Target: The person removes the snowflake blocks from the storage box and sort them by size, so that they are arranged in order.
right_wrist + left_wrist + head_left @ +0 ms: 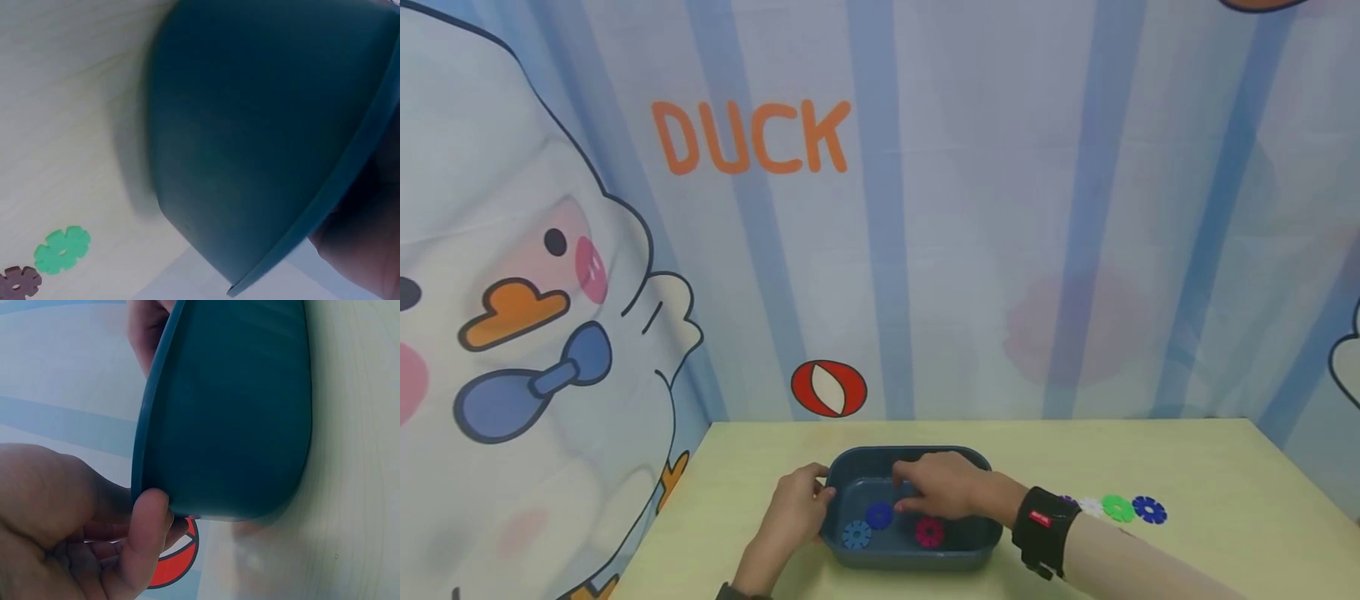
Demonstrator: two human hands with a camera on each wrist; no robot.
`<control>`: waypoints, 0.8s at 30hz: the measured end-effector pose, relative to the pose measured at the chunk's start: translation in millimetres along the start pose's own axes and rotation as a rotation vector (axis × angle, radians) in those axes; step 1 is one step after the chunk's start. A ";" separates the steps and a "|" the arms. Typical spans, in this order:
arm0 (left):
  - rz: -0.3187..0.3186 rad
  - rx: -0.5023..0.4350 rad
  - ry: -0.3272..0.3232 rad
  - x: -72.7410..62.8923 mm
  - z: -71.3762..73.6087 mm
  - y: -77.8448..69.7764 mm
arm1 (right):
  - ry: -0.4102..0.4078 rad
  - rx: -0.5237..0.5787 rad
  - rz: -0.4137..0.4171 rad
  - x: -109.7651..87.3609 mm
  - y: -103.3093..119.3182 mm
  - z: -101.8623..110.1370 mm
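A dark teal plastic basin [917, 560] stands on the table. Inside it lie a light blue notched disc [857, 535], a dark blue one [879, 515] and a pinkish-red one [929, 532]. My left hand [797, 504] pinches the basin's left rim, its fingertips curled at the corner in the left wrist view. My right hand [943, 486] reaches over the right side into the basin. Its index finger and thumb are spread apart above the discs, with nothing showing between them. In the right wrist view the basin wall [250, 137] hides most of that hand.
To the right of the basin, a row of notched discs lies on the pale yellow table [760, 450]: a purple one partly behind the wrist, a white one [1091, 507], a green one [1117, 508] and a blue one [1149, 510]. A printed curtain [970, 208] hangs behind.
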State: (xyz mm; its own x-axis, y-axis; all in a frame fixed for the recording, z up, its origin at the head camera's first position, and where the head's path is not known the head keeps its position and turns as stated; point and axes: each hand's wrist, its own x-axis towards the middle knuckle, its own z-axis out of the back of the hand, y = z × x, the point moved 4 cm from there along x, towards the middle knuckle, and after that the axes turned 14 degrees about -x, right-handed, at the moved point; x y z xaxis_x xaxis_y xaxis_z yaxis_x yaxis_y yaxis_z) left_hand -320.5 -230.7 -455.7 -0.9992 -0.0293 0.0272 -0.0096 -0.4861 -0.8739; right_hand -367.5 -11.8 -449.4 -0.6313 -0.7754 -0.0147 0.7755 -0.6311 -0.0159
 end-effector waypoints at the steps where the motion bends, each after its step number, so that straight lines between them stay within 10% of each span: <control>1: 0.000 0.000 0.000 -0.1 0.1 0.1 | 0.003 -0.001 0.001 1.4 0.8 -0.5; 24: 0.029 -0.034 0.018 -1.2 1.3 -1.0 | 0.014 -0.106 -0.047 24.3 25.7 -22.1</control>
State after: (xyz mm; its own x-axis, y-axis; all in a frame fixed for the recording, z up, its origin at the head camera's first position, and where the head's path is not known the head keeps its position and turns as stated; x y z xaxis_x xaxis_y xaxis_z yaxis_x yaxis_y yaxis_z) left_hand -319.2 -231.3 -454.3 -0.9996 -0.0268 -0.0066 0.0180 -0.4557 -0.8900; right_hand -363.0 -46.3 -472.2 -0.6672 -0.7444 -0.0253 0.7411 -0.6601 -0.1229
